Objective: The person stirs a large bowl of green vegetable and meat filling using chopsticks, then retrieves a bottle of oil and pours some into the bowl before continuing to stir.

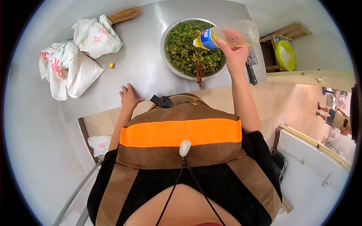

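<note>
In my right hand (pixel 236 58) is a clear plastic bottle (pixel 246 31) with a blue label, tipped so its neck points left and down. Yellow liquid, seemingly oil, has gathered toward the neck, which hangs over a large metal bowl (pixel 167 60). Chopped green and brown filling (pixel 183 45) fills the bowl. A pair of brown chopsticks (pixel 199 76) stands in the filling and leans on the near rim. My left hand (pixel 128 97) rests on the front edge of the steel table (pixel 141 67), fingers apart, holding nothing.
White plastic bags (pixel 97 38) and a fuller bag (pixel 68 70) stand at left, near a straw brush (pixel 125 14) and a small yellow piece (pixel 112 65). Right of the bowl lies a black-handled knife (pixel 251 74). A green basin (pixel 285 55) is beyond the table; a person (pixel 335 117) is farther right.
</note>
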`<state>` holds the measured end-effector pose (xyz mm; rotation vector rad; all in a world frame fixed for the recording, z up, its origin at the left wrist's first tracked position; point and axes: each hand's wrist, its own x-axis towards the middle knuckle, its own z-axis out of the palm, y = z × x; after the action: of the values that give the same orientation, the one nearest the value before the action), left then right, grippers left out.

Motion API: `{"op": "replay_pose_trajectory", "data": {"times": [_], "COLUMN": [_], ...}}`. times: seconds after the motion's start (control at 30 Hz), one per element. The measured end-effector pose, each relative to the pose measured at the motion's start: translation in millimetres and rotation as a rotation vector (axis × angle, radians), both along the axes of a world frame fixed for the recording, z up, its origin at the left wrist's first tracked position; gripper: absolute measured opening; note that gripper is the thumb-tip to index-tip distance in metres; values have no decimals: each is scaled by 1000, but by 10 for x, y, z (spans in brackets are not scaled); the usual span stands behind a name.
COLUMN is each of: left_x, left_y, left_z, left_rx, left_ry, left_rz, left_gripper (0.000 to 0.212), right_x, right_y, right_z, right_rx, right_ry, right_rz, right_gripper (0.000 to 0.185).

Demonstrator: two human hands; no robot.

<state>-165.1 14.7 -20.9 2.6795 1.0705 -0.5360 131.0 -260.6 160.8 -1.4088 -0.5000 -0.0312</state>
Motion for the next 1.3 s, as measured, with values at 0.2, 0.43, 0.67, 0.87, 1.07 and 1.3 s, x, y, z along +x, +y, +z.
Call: {"op": "replay_pose_trajectory", "data": {"times": [0.2, 0.43, 0.67, 0.87, 1.07, 1.3], "left_x": [-31, -39, -19, -12, 16, 19], "left_y": [21, 19, 17, 7, 5, 2], "left_z": [-31, -14, -9, 16, 65, 59], "left_rx": [6, 2, 11, 2, -14, -14], "left_ry": [-36, -28, -7, 15, 44, 38], "left_rz": [-8, -5, -17, -1, 0, 19], "left_gripper": [112, 111, 111, 112, 113, 112], "right_x": [122, 96, 309, 284, 323, 489], "right_y": [-27, 190, 283, 106, 364, 63], "right_z": [83, 4, 78, 2, 110, 113], "right_rx": [-118, -159, -258, -251, -307, -239], "right_ry": [11, 18, -106, -102, -174, -154], "right_rz": [-75, -36, -90, -103, -161, -202], "right_gripper": [42, 45, 46, 45, 48, 44]}}
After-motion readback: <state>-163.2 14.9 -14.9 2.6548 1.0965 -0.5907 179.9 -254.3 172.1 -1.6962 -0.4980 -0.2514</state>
